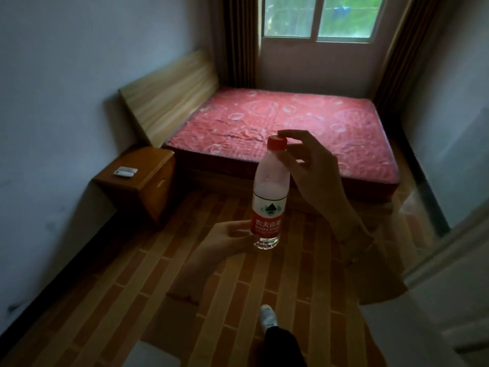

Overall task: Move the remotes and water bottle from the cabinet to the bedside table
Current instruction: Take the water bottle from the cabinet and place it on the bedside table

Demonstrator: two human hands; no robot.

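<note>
Clear plastic red-capped water bottle (268, 192), upright; left hand (227, 238) grips its base, right hand (315, 170) pinches the cap above; likely light, smooth, slightly crushable; best held mid-body.

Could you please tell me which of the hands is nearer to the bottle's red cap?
Right. The right hand touches the red cap with its fingertips; the left hand grips the bottle's base.
</note>
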